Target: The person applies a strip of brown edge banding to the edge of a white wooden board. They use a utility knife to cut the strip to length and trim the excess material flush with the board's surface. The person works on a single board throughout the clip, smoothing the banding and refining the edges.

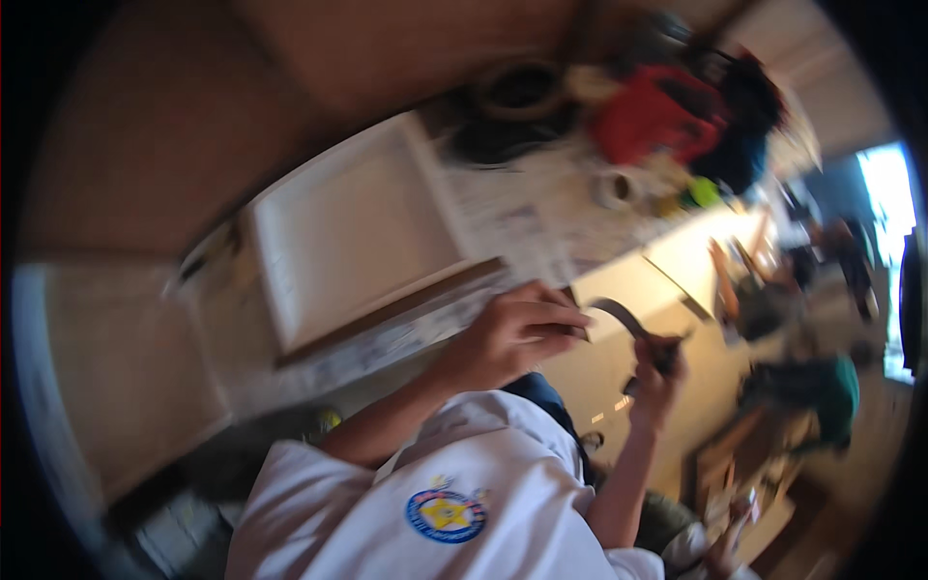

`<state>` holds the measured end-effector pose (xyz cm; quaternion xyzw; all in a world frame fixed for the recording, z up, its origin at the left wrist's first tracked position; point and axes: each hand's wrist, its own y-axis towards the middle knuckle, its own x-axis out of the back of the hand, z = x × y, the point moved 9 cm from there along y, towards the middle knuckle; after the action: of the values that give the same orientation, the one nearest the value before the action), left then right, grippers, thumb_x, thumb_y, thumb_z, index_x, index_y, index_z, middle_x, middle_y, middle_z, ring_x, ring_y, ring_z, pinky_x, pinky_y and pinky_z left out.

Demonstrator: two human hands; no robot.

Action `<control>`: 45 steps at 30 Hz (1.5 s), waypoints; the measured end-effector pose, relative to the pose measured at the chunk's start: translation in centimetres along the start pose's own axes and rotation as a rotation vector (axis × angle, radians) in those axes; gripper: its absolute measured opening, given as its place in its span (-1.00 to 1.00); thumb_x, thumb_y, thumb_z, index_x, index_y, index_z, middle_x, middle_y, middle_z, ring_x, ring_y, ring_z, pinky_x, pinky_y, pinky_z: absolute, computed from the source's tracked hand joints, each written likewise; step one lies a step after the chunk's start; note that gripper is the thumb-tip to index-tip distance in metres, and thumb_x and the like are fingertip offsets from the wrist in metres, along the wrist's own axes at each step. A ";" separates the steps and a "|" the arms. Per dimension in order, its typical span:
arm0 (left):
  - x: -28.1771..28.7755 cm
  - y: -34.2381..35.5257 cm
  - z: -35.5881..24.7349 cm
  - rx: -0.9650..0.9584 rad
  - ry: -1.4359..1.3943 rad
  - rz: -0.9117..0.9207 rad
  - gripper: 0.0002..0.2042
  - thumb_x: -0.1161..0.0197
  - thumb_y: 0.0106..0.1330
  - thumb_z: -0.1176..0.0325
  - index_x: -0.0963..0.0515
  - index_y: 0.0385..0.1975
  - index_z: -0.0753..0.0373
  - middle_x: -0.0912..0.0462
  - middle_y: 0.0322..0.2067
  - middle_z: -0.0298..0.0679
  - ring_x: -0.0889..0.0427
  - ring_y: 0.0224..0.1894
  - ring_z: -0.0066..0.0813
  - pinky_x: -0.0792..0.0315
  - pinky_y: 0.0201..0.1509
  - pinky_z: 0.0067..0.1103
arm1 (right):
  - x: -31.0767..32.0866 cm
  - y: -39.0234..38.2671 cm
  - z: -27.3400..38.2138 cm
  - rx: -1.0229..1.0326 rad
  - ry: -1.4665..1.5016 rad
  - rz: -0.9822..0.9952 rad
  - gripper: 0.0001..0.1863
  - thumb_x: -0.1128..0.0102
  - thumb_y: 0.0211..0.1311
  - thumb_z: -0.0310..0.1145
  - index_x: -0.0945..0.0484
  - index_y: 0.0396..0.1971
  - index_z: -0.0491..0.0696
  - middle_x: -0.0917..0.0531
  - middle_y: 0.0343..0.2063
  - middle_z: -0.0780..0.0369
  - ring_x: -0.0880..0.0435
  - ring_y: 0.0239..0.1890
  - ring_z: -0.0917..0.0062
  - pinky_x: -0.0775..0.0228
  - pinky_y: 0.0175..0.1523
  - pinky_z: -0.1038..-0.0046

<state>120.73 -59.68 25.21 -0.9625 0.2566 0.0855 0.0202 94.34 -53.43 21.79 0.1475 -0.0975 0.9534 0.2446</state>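
My left hand point(522, 327) is closed, fingers pinched together, at one end of a narrow dark strip point(619, 311). The strip bows upward and runs across to my right hand point(657, 382). That hand is wrapped around a small dark object point(665, 356), which the strip seems to join. Blur hides its exact kind. Both hands are raised in front of my white shirt point(406, 503), just off the near edge of the worktable.
On the paper-covered worktable point(512, 232) lies a large pale framed panel point(358, 232). Beyond it are a dark coil point(522, 87), a red bag point(657, 116) and a white roll point(616, 188). Several people work at the right, one in green point(836, 401).
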 end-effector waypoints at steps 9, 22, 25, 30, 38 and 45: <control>-5.6 -5.0 2.2 -0.028 0.180 -0.293 -0.80 -0.42 0.30 0.50 -0.76 -0.10 0.30 -0.68 -0.31 -0.18 -0.70 -0.26 -0.41 -0.59 -0.14 -0.52 | 3.8 -0.4 -5.2 0.050 -0.202 0.194 -0.86 -0.37 0.34 -0.39 -0.57 -0.33 -0.08 -0.40 -0.61 0.45 -0.23 -0.60 0.77 -0.03 -0.50 0.59; -12.5 -13.0 0.1 -0.037 0.178 -0.478 -0.77 -0.25 0.47 0.53 -0.68 0.06 0.32 -0.75 -0.04 -0.15 -0.73 -0.09 -0.46 -0.63 0.03 -0.54 | 4.2 -6.4 -10.5 -0.384 0.325 0.816 -0.79 -0.44 0.26 -0.41 -0.55 -0.25 -0.07 -0.60 -0.48 0.33 -0.46 -0.51 0.72 -0.29 -0.39 0.61; -11.2 -15.3 0.0 -0.005 0.191 -0.686 -0.78 -0.15 0.56 0.47 -0.62 0.08 0.38 -0.75 -0.04 -0.06 -0.72 -0.08 -0.49 -0.66 0.01 -0.51 | 1.9 -8.2 -6.8 -0.300 0.302 0.904 -0.80 -0.44 0.28 -0.37 -0.62 -0.19 -0.09 -0.63 -0.48 0.35 -0.45 -0.51 0.74 -0.25 -0.41 0.60; -5.0 -15.4 1.3 -0.065 0.023 -1.022 -0.81 -0.10 0.62 0.31 -0.58 -0.13 0.29 -0.74 -0.19 -0.20 -0.71 -0.24 -0.55 -0.59 -0.14 -0.59 | 0.4 -8.4 -2.5 0.063 0.047 0.927 -0.89 -0.44 0.24 -0.46 -0.68 -0.28 -0.10 -0.67 -0.54 0.32 -0.47 -0.52 0.68 -0.25 -0.39 0.51; -3.1 -11.0 8.2 0.437 -1.294 -0.422 -0.81 -0.04 0.63 0.31 -0.55 -0.11 0.27 -0.64 -0.38 -0.37 -0.60 -0.38 -0.60 -0.45 -0.22 -0.59 | -5.9 -9.5 7.6 0.428 0.477 1.351 -0.86 -0.50 0.16 -0.52 -0.65 -0.39 -0.16 -0.67 -0.50 0.19 -0.64 -0.43 0.35 -0.36 -0.32 0.33; 1.1 -8.9 7.2 0.472 -1.550 -0.279 -0.85 -0.10 0.59 0.34 -0.55 -0.15 0.28 -0.61 -0.38 -0.34 -0.56 -0.39 -0.56 -0.49 -0.23 -0.57 | -14.0 -9.8 12.1 0.358 0.577 1.512 -0.86 -0.49 0.17 -0.51 -0.66 -0.41 -0.21 -0.64 -0.51 0.15 -0.63 -0.44 0.32 -0.33 -0.33 0.32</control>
<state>124.96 -51.91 17.84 -0.6239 0.0588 0.6664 0.4040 113.73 -54.25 29.61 -0.1717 0.0493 0.8621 -0.4742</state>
